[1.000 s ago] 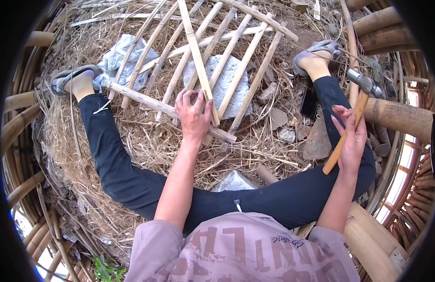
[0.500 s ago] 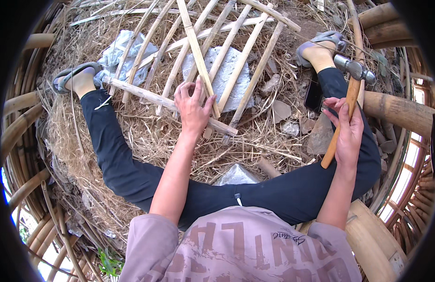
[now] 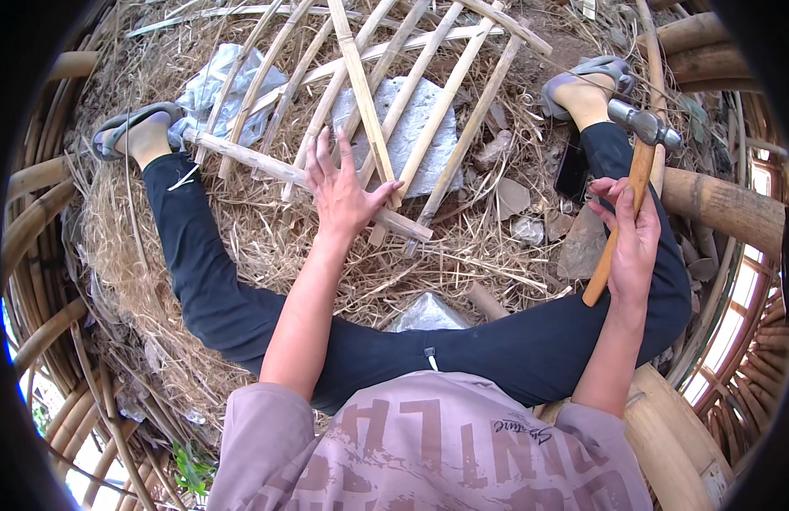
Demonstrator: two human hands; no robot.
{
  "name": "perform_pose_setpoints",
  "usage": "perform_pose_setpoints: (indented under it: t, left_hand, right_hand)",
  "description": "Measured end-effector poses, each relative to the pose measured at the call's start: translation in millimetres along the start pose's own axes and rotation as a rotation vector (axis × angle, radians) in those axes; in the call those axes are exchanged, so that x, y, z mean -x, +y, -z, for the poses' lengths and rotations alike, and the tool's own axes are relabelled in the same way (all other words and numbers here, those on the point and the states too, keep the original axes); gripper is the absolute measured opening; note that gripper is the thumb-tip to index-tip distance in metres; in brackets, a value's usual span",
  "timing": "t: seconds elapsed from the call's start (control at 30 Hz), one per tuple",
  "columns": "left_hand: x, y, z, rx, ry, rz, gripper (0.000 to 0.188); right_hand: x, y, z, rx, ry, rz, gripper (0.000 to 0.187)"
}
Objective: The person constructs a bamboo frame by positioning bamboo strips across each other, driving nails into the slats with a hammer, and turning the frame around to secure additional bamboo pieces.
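Observation:
A lattice of bamboo slats lies on the straw in front of me, its near ends crossed by a round bamboo crossbar point(image 3: 251, 157). My left hand point(image 3: 343, 194) rests over that crossbar with fingers spread and holds nothing. Beside its thumb, a loose-looking flat bamboo slat point(image 3: 358, 81) runs slantwise across the other slats. Over my right thigh, my right hand point(image 3: 630, 234) grips the wooden handle of a hammer point(image 3: 640, 183). The hammer's metal head points away from me, near my right foot. Whether its fingertips also pinch something small, I cannot tell.
A flat grey stone point(image 3: 429, 128) and a crumpled pale plastic bag point(image 3: 228, 89) lie beneath the lattice. By my right leg are a dark phone point(image 3: 572, 173) and broken stones point(image 3: 582, 247). Thick bamboo poles point(image 3: 727, 200) stand at the right, others at the left.
My left hand has shifted slightly left along the crossbar, and its fingers have spread wider. The right hand and hammer are almost still.

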State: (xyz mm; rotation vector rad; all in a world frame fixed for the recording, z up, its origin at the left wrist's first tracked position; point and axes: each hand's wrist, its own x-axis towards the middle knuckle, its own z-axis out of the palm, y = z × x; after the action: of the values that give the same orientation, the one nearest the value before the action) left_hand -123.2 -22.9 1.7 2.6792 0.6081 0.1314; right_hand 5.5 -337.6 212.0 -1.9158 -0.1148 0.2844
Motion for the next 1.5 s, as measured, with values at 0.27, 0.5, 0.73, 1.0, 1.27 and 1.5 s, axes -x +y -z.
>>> perform_pose_setpoints:
  t: [0.27,0.5,0.73,1.0,1.27,1.5]
  left_hand:
    - [0,1,-1,0.005,-0.017,0.027,0.130]
    - [-7,8,1,0.035,-0.088,0.102,0.136]
    - [-7,2,13,0.044,-0.233,0.218,0.141]
    - [-6,-2,13,0.024,-0.220,0.246,0.142]
    - [11,8,-8,-0.008,0.061,0.177,0.131]
    - [13,-2,17,0.082,-0.006,0.241,0.120]
  right_hand:
    - [-1,2,-14,-0.029,-0.019,-0.036,0.030]
    - [-2,1,-26,-0.097,-0.040,-0.029,0.028]
    - [9,-9,-59,-0.183,-0.124,-0.131,0.050]
    - [-18,17,-132,0.311,-0.155,0.001,0.035]
    - [-70,66,-236,0.668,-0.184,0.046,0.074]
    - [-75,74,-257,0.790,-0.213,0.019,0.072]
